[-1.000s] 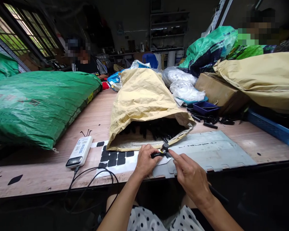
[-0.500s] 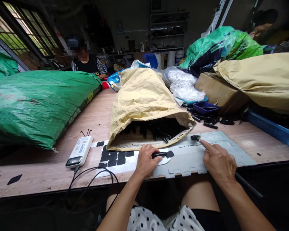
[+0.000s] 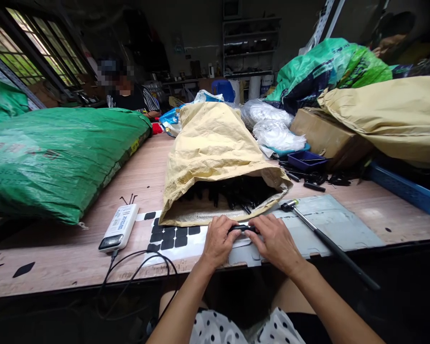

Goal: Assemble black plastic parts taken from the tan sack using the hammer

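My left hand [image 3: 220, 242] is closed on one end of a slim black piece [image 3: 242, 228], which lies low over the board at the table's front. My right hand [image 3: 273, 241] pinches the other end, so the fingers cover much of it and its exact kind is unclear. To the right, a hammer [image 3: 317, 233] with a metal shaft and black grip rests on the grey board [image 3: 338, 217], its handle jutting past the table edge. Just behind my hands gapes a tan sack [image 3: 209, 143] with many black pieces [image 3: 229, 193] inside.
A white sheet of black square stickers [image 3: 169, 236] lies left of my hands, near a white power bank [image 3: 118, 228] with a black cable. A green sack [image 3: 64, 157] fills the left. A blue tray [image 3: 408, 188] and purple tray [image 3: 307, 161] stand right. A person [image 3: 132, 98] sits opposite.
My right hand has let go of the hammer, leaving it on the board, and has moved left to the black piece. My left hand has stayed nearly in place.
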Action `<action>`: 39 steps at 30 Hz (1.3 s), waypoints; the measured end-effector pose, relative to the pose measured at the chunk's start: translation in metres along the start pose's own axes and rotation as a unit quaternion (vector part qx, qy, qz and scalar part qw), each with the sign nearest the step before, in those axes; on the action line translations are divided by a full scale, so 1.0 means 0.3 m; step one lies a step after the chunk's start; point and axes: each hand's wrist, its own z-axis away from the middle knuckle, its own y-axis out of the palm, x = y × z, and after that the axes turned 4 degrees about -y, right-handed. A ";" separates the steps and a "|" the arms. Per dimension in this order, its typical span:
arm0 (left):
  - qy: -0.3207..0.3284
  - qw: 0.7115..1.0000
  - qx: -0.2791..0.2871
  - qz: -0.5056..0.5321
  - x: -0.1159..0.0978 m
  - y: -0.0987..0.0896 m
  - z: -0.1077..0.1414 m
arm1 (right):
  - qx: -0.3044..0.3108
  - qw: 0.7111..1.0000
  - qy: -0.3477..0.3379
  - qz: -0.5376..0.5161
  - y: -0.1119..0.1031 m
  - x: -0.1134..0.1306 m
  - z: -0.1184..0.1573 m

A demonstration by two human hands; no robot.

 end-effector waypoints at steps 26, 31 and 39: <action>-0.002 1.000 -0.005 -0.003 -0.018 -0.008 0.010 | -0.035 0.980 0.039 -0.192 0.079 0.016 -0.008; 0.015 1.000 0.022 -0.003 -0.021 -0.016 0.011 | -0.032 0.984 0.016 -0.174 0.079 0.014 -0.002; 0.011 0.999 0.002 0.048 -0.031 -0.024 0.014 | -0.039 0.984 0.031 -0.174 0.089 0.010 -0.003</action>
